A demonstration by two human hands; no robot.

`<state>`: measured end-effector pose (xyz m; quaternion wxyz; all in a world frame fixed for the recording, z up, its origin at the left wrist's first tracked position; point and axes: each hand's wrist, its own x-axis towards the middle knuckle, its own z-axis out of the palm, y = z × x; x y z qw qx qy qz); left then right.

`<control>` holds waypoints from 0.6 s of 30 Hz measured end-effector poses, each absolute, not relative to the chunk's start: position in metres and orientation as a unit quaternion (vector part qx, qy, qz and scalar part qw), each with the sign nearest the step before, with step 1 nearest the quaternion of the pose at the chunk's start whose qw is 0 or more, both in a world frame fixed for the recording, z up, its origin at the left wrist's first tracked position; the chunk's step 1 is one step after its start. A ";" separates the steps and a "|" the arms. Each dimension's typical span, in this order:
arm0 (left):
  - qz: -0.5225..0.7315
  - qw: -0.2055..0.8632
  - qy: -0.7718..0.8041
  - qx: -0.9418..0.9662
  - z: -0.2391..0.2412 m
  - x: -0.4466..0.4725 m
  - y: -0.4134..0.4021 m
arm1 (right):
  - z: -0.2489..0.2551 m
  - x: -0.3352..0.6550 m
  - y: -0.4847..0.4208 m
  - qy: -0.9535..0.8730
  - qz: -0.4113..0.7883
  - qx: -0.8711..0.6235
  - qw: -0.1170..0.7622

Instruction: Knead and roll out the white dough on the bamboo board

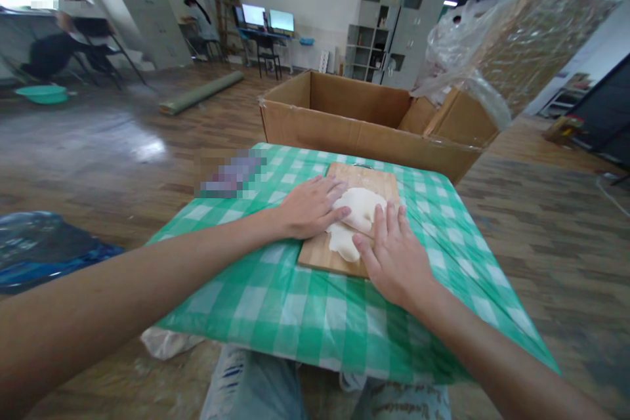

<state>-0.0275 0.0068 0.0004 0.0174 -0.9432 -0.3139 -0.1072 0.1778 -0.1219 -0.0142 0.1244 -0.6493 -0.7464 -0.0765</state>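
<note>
A lump of pale white dough (359,210) lies on a wooden cutting board (369,178) on a small table covered with a green-and-white checked cloth (295,302). My left hand (310,207) rests flat on the dough's left side, fingers stretched out over it. On the dough's right and near edge lies my right hand (394,256), fingers together and flat, pressing down. Neither hand grips anything.
A large open cardboard box (344,118) stands right behind the table, with a plastic-wrapped package (516,46) above its right side. A blue plastic bag (44,249) lies on the wooden floor at left. People sit at desks far back. My knees are under the table's near edge.
</note>
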 end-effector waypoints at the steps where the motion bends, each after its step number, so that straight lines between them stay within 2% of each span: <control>1: -0.106 0.016 -0.318 -0.942 -0.001 -0.023 0.014 | -0.012 0.182 -0.115 -0.746 -0.065 -0.652 0.121; 7: -0.118 -0.021 -0.365 -0.923 0.001 0.005 0.047 | -0.010 0.218 -0.069 -0.761 -0.009 -0.642 0.098; 18: -0.066 -0.063 -0.426 -0.900 0.001 0.029 0.080 | -0.019 0.261 -0.003 -0.809 -0.028 -0.580 0.093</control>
